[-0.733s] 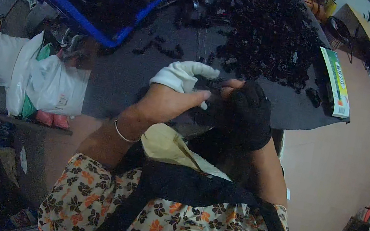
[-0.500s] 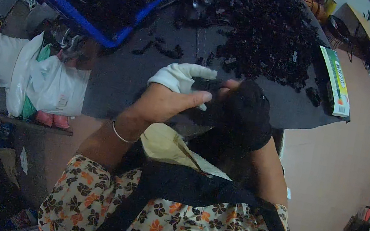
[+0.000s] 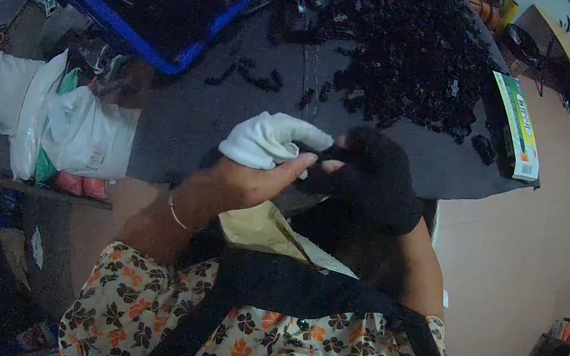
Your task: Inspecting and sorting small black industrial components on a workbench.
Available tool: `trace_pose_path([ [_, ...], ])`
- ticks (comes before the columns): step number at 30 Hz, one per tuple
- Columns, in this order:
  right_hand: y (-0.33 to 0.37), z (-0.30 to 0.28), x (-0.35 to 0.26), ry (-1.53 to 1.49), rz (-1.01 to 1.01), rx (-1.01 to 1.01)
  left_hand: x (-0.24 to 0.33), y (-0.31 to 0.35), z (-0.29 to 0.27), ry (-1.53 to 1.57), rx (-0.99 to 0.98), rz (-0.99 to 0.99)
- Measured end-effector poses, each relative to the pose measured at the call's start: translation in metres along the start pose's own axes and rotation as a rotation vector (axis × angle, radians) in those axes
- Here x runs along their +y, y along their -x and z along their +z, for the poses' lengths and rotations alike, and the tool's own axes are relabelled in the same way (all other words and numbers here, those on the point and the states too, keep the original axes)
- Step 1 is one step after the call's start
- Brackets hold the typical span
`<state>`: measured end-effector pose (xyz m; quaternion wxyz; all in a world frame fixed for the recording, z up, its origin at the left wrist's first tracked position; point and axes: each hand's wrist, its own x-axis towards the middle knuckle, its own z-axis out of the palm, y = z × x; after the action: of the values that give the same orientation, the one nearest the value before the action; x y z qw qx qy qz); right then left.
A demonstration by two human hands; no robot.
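Observation:
My left hand point(image 3: 271, 149), in a white glove that leaves the thumb bare, is closed in a pinch above the near side of the dark table. Facing it, my right hand point(image 3: 377, 175) wears a black glove with bare fingertips, and its thumb and fingertips are bent together. Between the two sets of fingertips is a small dark part point(image 3: 315, 151); its shape is lost against the black glove. Beyond the hands lies a wide heap of small black parts point(image 3: 417, 56), with a few loose black pieces point(image 3: 246, 73) nearer me.
A blue bin point(image 3: 126, 20) with dark parts stands at the far left of the dark table point(image 3: 179, 129). White plastic bags point(image 3: 91, 132) sit to its left. A green and white box point(image 3: 516, 127) lies at the right edge. Brownish paper point(image 3: 265, 228) is below my hands.
My left fingers and thumb have closed together from a wider gap. My right fingertips have shifted slightly left and down, bringing the hands close together.

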<state>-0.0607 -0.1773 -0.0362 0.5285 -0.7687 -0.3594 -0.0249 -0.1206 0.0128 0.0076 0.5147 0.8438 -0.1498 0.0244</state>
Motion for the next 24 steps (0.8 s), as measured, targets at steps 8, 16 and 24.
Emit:
trace_pose_path([
  [8,-0.005,-0.004,-0.015,-0.046,0.238,-0.098,0.006,-0.022,-0.019,-0.071,-0.255,0.035],
  [16,-0.006,-0.009,-0.024,-0.231,0.355,-0.081,0.001,-0.015,-0.004,0.284,-0.042,-0.070],
  [24,-0.002,-0.004,-0.021,-0.560,0.353,-0.076,0.001,-0.013,-0.004,0.553,-0.049,-0.163],
])
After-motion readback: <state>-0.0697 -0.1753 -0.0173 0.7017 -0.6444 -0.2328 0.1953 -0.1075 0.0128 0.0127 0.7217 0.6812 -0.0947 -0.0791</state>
